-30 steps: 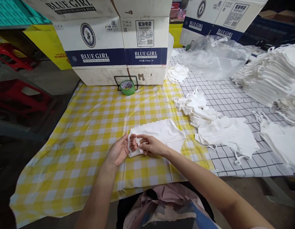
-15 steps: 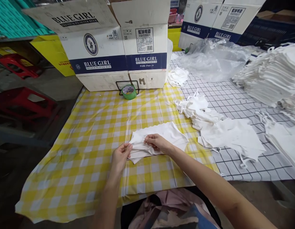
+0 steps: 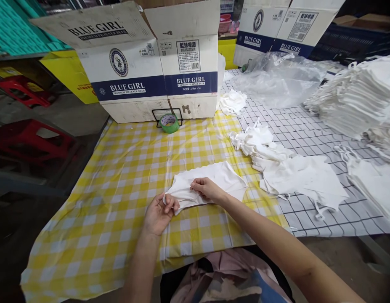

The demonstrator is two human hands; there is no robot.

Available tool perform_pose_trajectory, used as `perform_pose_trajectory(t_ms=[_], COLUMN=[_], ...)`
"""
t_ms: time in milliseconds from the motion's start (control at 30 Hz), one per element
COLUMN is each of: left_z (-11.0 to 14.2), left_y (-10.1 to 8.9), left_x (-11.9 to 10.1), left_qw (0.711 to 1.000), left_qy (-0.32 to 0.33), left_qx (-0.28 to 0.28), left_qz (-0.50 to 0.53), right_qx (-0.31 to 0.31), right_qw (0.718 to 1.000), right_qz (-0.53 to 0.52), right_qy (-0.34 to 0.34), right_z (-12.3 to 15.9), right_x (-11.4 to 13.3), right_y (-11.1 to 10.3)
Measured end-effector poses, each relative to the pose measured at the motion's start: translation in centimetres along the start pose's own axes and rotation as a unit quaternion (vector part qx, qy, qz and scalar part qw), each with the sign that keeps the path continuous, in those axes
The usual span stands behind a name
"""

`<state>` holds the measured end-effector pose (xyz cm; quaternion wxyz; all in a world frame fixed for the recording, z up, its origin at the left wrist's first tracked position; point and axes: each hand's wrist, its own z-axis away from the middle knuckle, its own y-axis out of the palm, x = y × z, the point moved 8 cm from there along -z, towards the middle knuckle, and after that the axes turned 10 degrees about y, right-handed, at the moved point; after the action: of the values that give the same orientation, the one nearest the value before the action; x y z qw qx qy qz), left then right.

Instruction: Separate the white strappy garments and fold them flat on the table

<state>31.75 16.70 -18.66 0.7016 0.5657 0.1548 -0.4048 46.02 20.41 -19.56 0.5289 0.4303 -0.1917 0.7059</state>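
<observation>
A thin white garment (image 3: pixel 213 174) with a wavy far edge lies spread on the yellow checked tablecloth (image 3: pixel 119 176) in front of me. My left hand (image 3: pixel 160 212) is at its left end, palm turned partly up and fingers curled, with the cloth's edge caught between thumb and fingers. My right hand (image 3: pixel 207 189) rests over the garment's middle, thumb and forefinger pinching a fold of the fabric. Small creases run between the two hands. Part of the near edge is hidden under my right hand and wrist.
To the right lie loose white garments with straps (image 3: pixel 302 176) and a tall stack of them (image 3: pixel 355 97). A cardboard beer carton (image 3: pixel 134 67) stands at the back, with a roll of green tape (image 3: pixel 169 123) before it. Clear plastic bags (image 3: pixel 277 80) lie behind. Red stools (image 3: pixel 30 139) stand left.
My left hand has rolled over, palm more upward, turning the garment's left end with it. My right hand keeps its pinch in nearly the same place.
</observation>
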Motion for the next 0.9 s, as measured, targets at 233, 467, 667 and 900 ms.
perform_pose_trajectory(t_ms=[233,467,667,900], left_z=[-0.1,0.4,2.2,5.2], left_y=[0.0,0.4,0.8,-0.1], left_x=[1.2,1.3,-1.0,-2.5], left_qw=[1.0,0.989,0.971,0.839], left_qy=[0.008,0.019,0.088,0.051], left_qx=[0.022,-0.018,-0.058,-0.022], left_qz=[-0.006,-0.145,-0.213,-0.542], right_qx=[-0.064,-0.146,-0.187,-0.364], right_qw=[0.998,0.984,0.907,0.84], right_qz=[-0.008,0.056,0.279,0.366], right_qy=[-0.013,-0.09,-0.255,-0.167], right_z=[0.0,0.3,6.2,15.1], right_x=[0.1,0.5,1.5,-4.9], right_y=[-1.0,-1.6,0.2,-6.6])
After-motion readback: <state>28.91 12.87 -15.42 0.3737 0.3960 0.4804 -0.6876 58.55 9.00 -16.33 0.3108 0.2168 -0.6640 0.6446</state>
